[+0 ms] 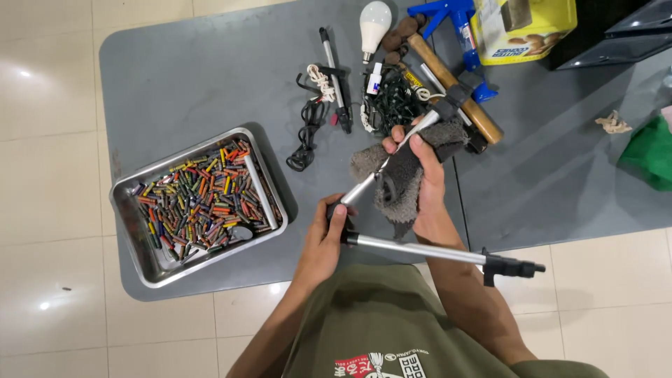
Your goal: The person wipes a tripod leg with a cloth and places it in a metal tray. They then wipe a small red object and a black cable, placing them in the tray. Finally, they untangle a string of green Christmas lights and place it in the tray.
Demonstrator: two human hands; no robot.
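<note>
Two hands work a folding metal pole (420, 250): left hand (323, 241) grips its joint, right hand (420, 175) wraps a grey cloth (399, 178) around one section beside the crayon tray (150, 273), wiping unfinished.

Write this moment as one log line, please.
left hand: grips tripod leg joint | right hand: grey cloth around leg | nearby: tray of crayons

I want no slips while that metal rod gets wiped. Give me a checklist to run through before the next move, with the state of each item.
1. Left hand grips the rod's joint: ok.
2. Right hand holds grey cloth around the metal rod: ok.
3. Second rod section hangs past the table edge, unsupported: not ok.
4. Tray of crayons apart from the hands: ok.
5. Rod clean: cannot tell.
</note>
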